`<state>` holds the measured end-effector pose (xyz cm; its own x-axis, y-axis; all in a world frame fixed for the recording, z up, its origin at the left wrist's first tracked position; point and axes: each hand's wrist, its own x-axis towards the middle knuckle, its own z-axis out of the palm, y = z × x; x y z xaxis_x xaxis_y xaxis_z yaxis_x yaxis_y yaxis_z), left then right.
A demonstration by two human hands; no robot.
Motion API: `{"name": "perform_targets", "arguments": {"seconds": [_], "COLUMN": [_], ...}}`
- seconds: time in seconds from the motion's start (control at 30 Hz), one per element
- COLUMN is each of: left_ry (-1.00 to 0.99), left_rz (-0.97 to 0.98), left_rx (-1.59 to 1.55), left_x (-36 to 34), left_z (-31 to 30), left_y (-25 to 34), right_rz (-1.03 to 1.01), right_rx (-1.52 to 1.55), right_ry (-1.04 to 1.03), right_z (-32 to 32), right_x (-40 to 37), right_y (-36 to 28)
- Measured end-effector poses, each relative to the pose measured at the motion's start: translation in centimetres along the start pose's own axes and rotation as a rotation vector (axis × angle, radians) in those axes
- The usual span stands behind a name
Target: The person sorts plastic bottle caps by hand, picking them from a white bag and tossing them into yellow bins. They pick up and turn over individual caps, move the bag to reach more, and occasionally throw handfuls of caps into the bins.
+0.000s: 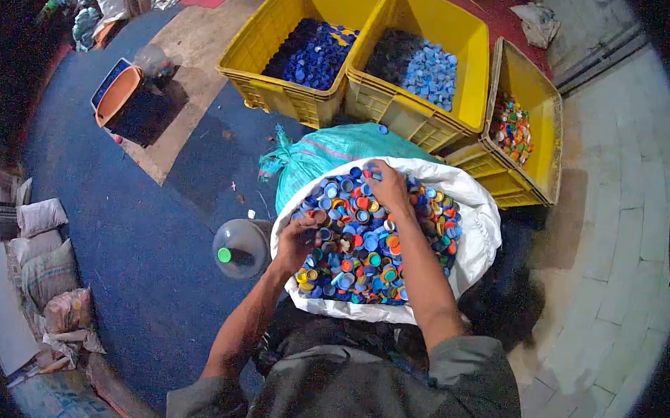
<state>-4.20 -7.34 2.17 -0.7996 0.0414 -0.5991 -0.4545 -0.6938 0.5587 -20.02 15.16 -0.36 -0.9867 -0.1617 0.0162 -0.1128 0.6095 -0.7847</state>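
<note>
Round plastic caps (370,243), hollow; left hand (296,242), right hand (388,185): fingers curled, pinch unclear.

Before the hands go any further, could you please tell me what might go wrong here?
The loose caps come up close to the rim of the white sack, so a sweep of the left hand or right hand might spill some. The clear jug sits right beside the sack, near the left forearm, and could perhaps be knocked.
</note>
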Motion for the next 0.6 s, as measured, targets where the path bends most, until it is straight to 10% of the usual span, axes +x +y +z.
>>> {"name": "perform_targets", "arguments": {"seconds": [0.6], "left_ry": [0.311], "left_rz": [0.184], "left_rx": [0.471], "left_x": [1.8], "left_z": [-4.3], "left_y": [0.7], "right_rz": [-0.051], "right_rx": [-0.409], "right_ry": [-0.416], "right_z": [4.7], "right_x": [5.1], "right_y": [0.8]}}
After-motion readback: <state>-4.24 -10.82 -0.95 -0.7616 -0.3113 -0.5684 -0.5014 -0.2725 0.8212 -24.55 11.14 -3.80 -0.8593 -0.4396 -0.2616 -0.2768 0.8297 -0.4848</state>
